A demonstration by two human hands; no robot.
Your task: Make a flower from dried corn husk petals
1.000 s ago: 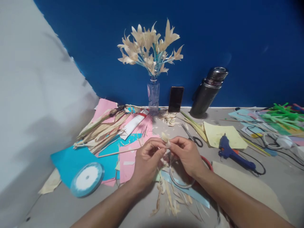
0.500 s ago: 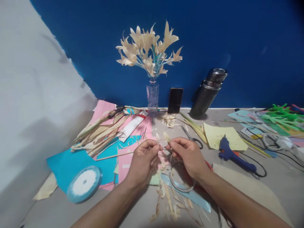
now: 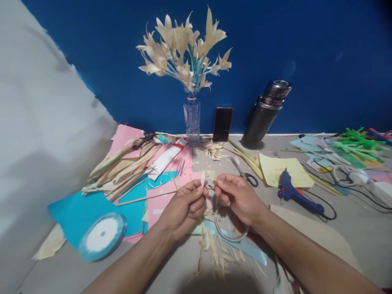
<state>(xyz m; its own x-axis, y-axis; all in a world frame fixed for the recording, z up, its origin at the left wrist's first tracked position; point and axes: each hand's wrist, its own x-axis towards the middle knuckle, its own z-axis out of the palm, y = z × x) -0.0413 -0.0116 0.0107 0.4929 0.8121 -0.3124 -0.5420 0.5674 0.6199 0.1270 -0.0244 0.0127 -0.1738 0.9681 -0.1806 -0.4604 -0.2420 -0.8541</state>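
Note:
Upright between the thumb and finger of my left hand (image 3: 186,204) is a small pale petal-shaped piece of dried husk (image 3: 202,178). My right hand (image 3: 240,198) is pinched close beside it, fingertips nearly meeting the left ones. Something small and dark shows at its fingertips, too small to name. Under the right hand is a silvery ring (image 3: 232,237), partly hidden. Husk scraps (image 3: 219,259) and a light blue ribbon strip (image 3: 255,254) lie below the hands. Black-handled scissors (image 3: 251,179) rest just beyond my right hand.
A clear bottle (image 3: 193,122) holds husk flowers (image 3: 180,45) at the back, beside a phone (image 3: 223,124) and a dark flask (image 3: 263,118). A blue glue gun (image 3: 298,197) lies right, with its cable. Left are a ribbon spool (image 3: 102,237), blue paper (image 3: 88,206) and dried husks (image 3: 122,167).
The view has tilted down slightly and shifted right. The pale piece that stood up from my right fingertips no longer shows clearly there. My left hand still grips its husk piece.

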